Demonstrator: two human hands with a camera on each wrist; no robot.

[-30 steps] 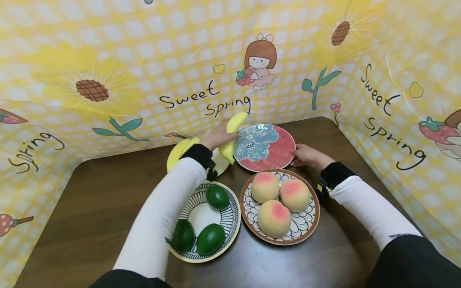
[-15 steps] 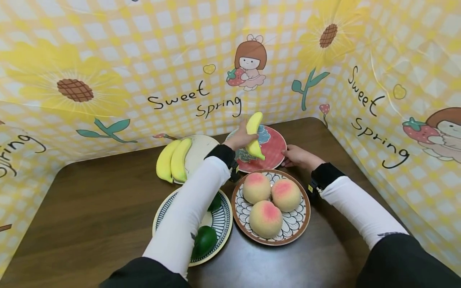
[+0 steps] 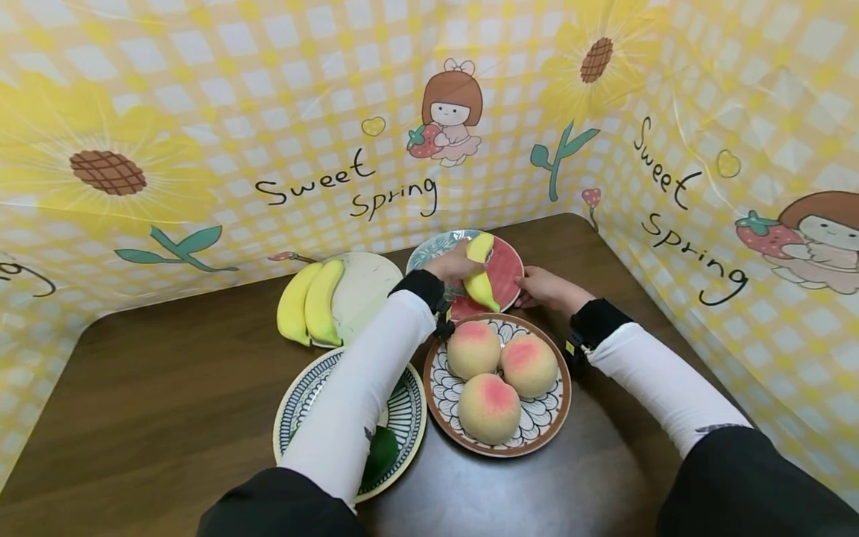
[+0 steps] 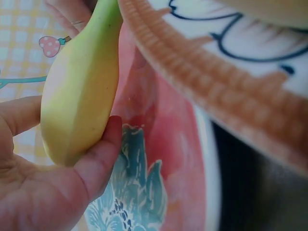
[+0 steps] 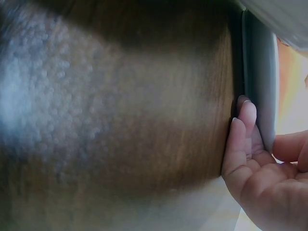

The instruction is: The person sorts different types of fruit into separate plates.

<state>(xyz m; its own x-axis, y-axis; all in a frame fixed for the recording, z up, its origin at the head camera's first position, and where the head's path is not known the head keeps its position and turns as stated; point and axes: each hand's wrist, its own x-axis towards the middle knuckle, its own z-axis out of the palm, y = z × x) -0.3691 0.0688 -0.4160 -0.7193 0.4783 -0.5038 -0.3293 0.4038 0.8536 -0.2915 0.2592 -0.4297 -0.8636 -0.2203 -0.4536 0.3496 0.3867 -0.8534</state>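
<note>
My left hand (image 3: 451,265) grips a yellow banana (image 3: 482,276) over the red plate (image 3: 508,268) with the blue flower. In the left wrist view the thumb and fingers of that hand (image 4: 53,192) close round the lower end of the banana (image 4: 82,91). My right hand (image 3: 550,289) holds the red plate at its right edge. Seen from the right wrist, this hand (image 5: 269,178) has its thumb on the upper side of the rim and its fingers below. Part of the flower pattern is hidden behind the left hand.
A cream plate (image 3: 367,287) with two bananas (image 3: 315,302) stands at the back left. In front are a brown-rimmed plate (image 3: 565,380) with three peaches (image 3: 490,409) and a dark-patterned plate (image 3: 411,403) bearing a green fruit (image 3: 381,456), partly under my left sleeve. A patterned cloth wall (image 3: 302,97) borders the table.
My left hand has carried the banana rightward from beside the cream plate to over the red plate, then lowered it. My right hand has stayed at the red plate's edge. The head view has shifted.
</note>
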